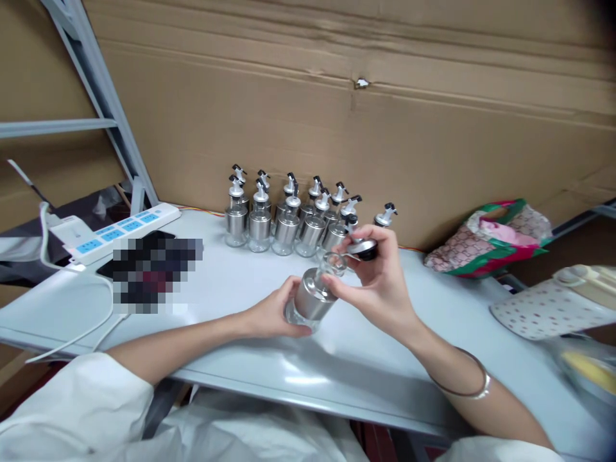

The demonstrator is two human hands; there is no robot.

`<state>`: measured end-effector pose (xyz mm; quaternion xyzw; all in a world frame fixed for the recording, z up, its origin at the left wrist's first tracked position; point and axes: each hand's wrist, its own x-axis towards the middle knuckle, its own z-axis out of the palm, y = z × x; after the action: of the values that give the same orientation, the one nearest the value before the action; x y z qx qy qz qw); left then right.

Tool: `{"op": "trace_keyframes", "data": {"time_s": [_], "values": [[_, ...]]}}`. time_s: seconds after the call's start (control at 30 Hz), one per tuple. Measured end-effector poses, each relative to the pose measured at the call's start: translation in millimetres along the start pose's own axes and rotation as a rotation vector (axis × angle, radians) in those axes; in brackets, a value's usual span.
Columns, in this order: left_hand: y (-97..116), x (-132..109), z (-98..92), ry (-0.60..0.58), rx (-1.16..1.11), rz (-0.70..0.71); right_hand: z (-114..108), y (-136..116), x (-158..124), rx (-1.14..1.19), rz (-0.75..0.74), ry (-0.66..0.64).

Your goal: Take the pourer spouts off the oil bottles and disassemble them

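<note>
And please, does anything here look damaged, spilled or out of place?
Yes: the cardboard behind the table has a small ragged hole, odd because its pale patch breaks the brown surface. The held bottle tilts, but the left hand grips it. No spill is visible.

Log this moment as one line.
left hand: gripping tilted clear-glass, steel-sleeved bottle | right hand: holding silver-and-black pourer cap by the bottle's open neck | pale table: similar capped bottles standing behind
</note>
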<state>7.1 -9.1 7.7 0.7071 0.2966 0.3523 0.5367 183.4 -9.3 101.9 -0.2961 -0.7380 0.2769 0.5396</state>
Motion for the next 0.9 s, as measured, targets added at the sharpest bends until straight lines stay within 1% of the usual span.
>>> {"op": "trace_keyframes", "data": {"time_s": [0.07, 0.23, 0.37, 0.5, 0.57, 0.7, 0.8, 0.9], "values": [[3, -3, 3.3, 0.006, 0.012, -0.007, 2, 3, -4, 0.024, 0.012, -0.027], [8, -7, 7.2, -0.058, -0.07, -0.12, 6, 8, -7, -0.009, -0.03, -0.085], [7, -7, 6.2, -0.083, -0.086, -0.141, 6, 15, -6, -0.115, -0.16, -0.123], [4, -5, 4.5, -0.054, -0.064, -0.133, 8, 23, -7, -0.266, -0.315, -0.132], [3, -4, 4.1, -0.059, -0.055, -0.131, 10, 26, -7, -0.329, -0.362, -0.125], [2, -4, 4.0, -0.048, -0.031, -0.147, 12, 33, -10, -0.298, -0.34, -0.09], [2, -4, 4.4, -0.056, -0.016, -0.166, 17, 38, -13, -0.222, -0.294, -0.072], [2, -4, 5.6, -0.057, -0.047, -0.146, 26, 45, -18, -0.108, -0.239, -0.042]]}}
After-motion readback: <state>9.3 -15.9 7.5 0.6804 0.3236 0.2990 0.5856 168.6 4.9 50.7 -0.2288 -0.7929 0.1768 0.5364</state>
